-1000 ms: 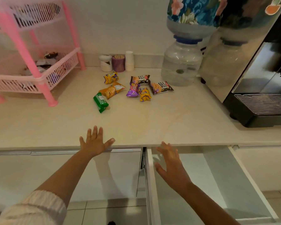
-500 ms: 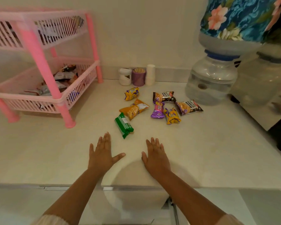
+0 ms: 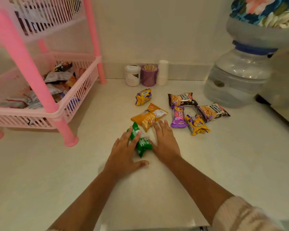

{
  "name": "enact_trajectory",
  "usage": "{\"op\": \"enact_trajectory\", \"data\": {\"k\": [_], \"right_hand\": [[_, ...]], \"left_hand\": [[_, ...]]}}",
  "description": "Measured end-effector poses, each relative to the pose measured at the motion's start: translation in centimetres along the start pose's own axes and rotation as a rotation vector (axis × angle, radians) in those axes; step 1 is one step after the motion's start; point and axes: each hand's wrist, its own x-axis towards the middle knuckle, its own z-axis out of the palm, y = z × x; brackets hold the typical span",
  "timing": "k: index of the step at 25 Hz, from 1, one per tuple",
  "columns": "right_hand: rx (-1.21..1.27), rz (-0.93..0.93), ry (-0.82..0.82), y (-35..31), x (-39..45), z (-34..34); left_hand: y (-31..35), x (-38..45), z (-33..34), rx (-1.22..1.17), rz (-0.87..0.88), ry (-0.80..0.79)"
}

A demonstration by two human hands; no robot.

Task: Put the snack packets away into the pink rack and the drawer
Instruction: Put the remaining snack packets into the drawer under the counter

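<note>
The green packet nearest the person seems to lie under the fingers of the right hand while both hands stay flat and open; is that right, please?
Not quite: the head view shows the green packet under the fingers of the left hand, not the right. The right hand lies flat beside it, fingertips near the orange packet. Both hands are indeed open.

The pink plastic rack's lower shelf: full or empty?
Partly full: the pink plastic rack's lower shelf holds several crumpled snack packets, with room left.
</note>
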Motion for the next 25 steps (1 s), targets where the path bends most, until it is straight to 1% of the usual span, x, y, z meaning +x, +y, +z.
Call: {"op": "enact_trajectory", "data": {"k": [2,5,9,12,14,16,19,21,25], "right_hand": [[0.008,-0.024,0.0,0.4,1.8,0.1],[-0.056,-0.092,-0.011,0.7,3.8,0.3],[-0.14,-0.098,-0.051,0.8,5.7,0.6],[-0.092,-0.068,-0.099,1.1,6.1,0.9],[-0.012,-0.042,-0.111,1.2,5.8,0.8],[0.054,-0.044,-0.099,1.1,5.0,0.7],[0.115,-0.053,-0.035,0.9,3.3,0.0],[0.122,-0.048,-0.017,0.5,1.7,-0.6],[0.087,-0.057,0.039,0.1,-2.3,-1.9]], "left_hand": [[0.0,-0.3,0.1,-0.015,0.029,0.013],[-0.1,-0.2,0.2,-0.011,0.033,0.005],[-0.2,0.4,0.1,-0.051,-0.065,0.055],[-0.2,1.3,0.1,-0.076,-0.087,0.128],[-0.3,1.9,0.1,-0.081,-0.079,0.16],[-0.4,2.3,0.0,-0.108,-0.065,0.166],[-0.4,2.7,-0.2,-0.176,-0.064,0.184],[0.0,2.4,-0.6,-0.276,-0.077,0.234],[0.8,1.0,-0.8,-0.437,-0.124,0.424]]}}
